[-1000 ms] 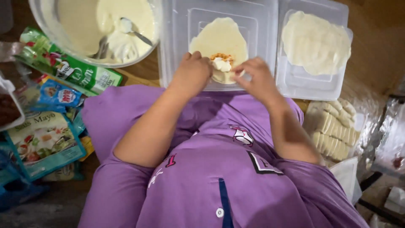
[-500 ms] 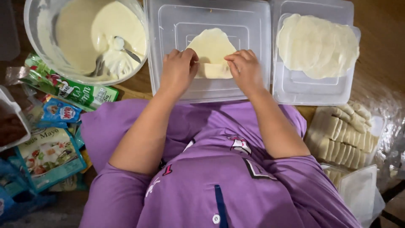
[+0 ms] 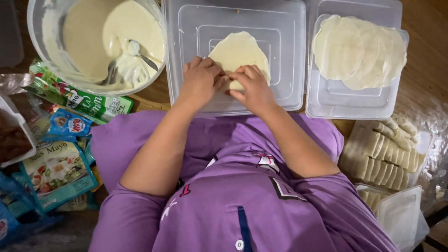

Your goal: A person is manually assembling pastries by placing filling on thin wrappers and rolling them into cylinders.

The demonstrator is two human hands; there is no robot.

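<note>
The person's purple shirt (image 3: 242,205) fills the lower half of the view, from about four o'clock round to eight o'clock. Above it, at twelve o'clock, lies a clear plastic tray (image 3: 280,28), turned flat as a work surface, and at two o'clock a second clear tray (image 3: 354,100) carries a stack of pale round wrappers (image 3: 359,51). At eleven o'clock stands a large bowl of pale batter (image 3: 88,32) with a spoon (image 3: 140,51) sunk in it. At four o'clock a container holds rows of finished rolls (image 3: 382,149), laid side by side. Sauce packets (image 3: 56,168) lie in a heap at nine o'clock. On the middle tray, just above the centre of the view, rests one wrapper (image 3: 240,49), its near edge hidden under both hands. The left hand (image 3: 200,81) sits at the wrapper's seven o'clock edge, fingers bent and held close together, their tips pressed down on the dough. The right hand (image 3: 254,86) sits just beside it at the six o'clock edge, fingers likewise curled and close together, and its fingertips meet those of the left hand over the wrapper's lower rim. Whether the tips pinch a fold of dough or merely press on it cannot be told, as the knuckles cover the contact.
</note>
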